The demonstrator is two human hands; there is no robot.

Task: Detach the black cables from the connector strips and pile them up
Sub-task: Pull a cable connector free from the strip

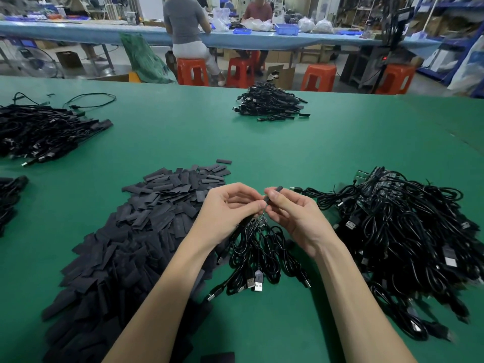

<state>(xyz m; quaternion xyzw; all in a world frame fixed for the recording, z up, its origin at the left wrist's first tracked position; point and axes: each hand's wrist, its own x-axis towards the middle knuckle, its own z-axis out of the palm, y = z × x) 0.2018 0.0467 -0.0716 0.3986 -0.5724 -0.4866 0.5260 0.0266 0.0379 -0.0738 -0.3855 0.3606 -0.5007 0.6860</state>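
Black cables (258,247) bunched under left hand (230,210), right hand (293,213) fingers (272,196) pinching one sleeved end, likely mid-detachment from connector strip (259,220); next, a clean pull free.

The tabletop (262,142) is matt green, smooth. The black cables (408,231) look glossy plastic with shiny metal plugs (258,285). The flat black sleeves (157,205) are matt.

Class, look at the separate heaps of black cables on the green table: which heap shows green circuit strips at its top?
The big heap at the right, beside the right hand. Green strips peek out at its far top; the far-middle heap and left heap show none.
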